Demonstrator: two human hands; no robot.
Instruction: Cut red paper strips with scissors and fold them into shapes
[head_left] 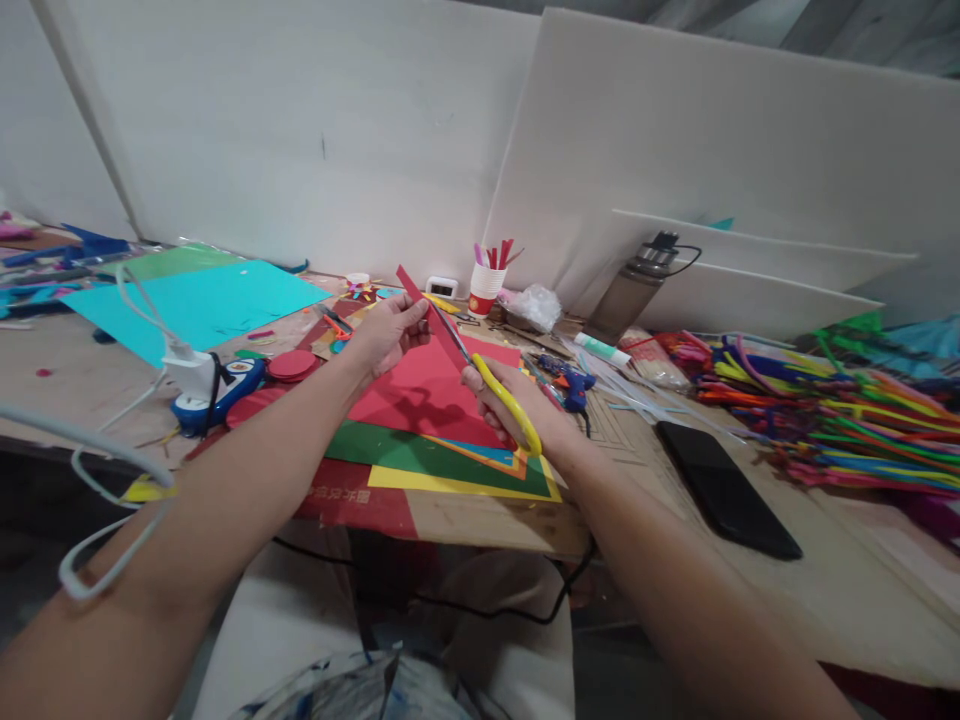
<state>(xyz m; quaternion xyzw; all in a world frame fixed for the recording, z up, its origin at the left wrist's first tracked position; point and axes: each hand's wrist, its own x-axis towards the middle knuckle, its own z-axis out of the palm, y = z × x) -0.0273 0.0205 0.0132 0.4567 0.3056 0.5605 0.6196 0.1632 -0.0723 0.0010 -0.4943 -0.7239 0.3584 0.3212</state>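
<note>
My left hand (394, 332) pinches a narrow strip of red paper (409, 284) by its upper part. The strip slants down to the right, along the blades of the yellow-handled scissors (511, 402). My right hand (501, 388) is closed on the scissors' handles, and the blades point up and left toward my left hand. How far the blades are parted I cannot tell. Beneath both hands lies a red sheet (409, 385), on top of green paper (375, 452), with blue, orange and yellow sheets showing at the edges.
To the left are a cyan sheet (202, 305), red discs (292, 365) and a blue power strip (238, 385) with a white plug and cable. Behind stands a paper cup (487, 285). Rightward are a glue gun (576, 386), bottle (628, 295), phone (726, 487) and pipe cleaners (862, 410).
</note>
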